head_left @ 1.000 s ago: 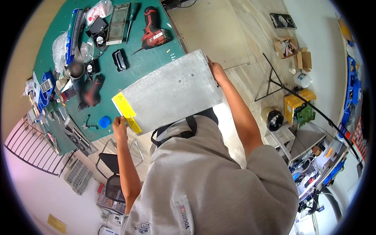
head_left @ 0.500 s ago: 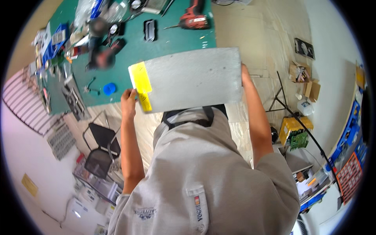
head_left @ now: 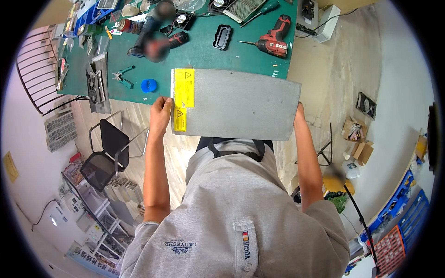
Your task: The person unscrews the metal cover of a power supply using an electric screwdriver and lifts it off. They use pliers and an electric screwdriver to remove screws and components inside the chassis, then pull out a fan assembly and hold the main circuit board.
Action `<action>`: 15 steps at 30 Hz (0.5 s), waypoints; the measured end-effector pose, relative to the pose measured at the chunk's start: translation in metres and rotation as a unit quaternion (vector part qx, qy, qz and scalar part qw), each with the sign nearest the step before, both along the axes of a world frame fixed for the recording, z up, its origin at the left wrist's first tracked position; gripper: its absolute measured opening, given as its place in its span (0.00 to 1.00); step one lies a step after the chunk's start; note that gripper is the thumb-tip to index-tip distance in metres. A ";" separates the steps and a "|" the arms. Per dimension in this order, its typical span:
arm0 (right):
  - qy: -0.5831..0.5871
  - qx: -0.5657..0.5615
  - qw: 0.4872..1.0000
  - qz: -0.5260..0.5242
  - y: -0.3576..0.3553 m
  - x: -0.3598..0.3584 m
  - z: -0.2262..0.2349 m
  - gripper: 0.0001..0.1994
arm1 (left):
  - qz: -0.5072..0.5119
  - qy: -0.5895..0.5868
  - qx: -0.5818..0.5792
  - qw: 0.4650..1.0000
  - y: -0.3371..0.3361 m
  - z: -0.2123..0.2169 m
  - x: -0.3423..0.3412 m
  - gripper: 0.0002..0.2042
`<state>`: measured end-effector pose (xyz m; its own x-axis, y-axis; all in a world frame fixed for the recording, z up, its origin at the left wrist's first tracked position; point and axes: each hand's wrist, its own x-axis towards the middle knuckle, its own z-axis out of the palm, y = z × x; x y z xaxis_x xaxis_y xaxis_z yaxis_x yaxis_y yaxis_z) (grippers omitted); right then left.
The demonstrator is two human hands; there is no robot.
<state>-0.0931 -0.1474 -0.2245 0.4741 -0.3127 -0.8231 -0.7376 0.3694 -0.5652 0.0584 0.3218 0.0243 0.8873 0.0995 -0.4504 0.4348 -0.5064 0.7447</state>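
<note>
A flat grey metal panel (head_left: pixel 238 104) with yellow warning labels (head_left: pixel 184 88) along its left end is held level in front of my body, at the near edge of the green table. My left hand (head_left: pixel 161 110) grips its left end, thumb on top and fingers curled at the edge. On the opposite short side my right hand (head_left: pixel 299 113) holds the panel, most of its fingers hidden behind or under it. A blue round cap (head_left: pixel 149 85) and green-handled pliers (head_left: pixel 123 77) lie on the table left of the panel.
On the table are a red cordless drill (head_left: pixel 273 41), a black plastic tray (head_left: pixel 222 37), a green screwdriver (head_left: pixel 264 10) and another red-black power tool (head_left: pixel 157 46). A black chair (head_left: pixel 111 143) stands on the left; open cardboard boxes (head_left: pixel 356 129) and a tripod (head_left: pixel 359 208) are at right.
My view has turned, so the table and its things sit farther right. The panel has tilted slightly, its right end now lower in the picture; both hands keep hold of it.
</note>
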 end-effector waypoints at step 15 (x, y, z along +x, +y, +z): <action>-0.002 0.111 0.993 -0.029 0.026 0.015 0.057 0.26 | -0.086 -0.025 0.016 0.996 -0.002 0.034 0.014 0.10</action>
<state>-0.0785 -0.1216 -0.1677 0.4635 -0.1495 -0.8734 -0.7101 0.5269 -0.4670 0.0728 0.3194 0.0588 0.9140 -0.0425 -0.4034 0.3018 -0.5933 0.7463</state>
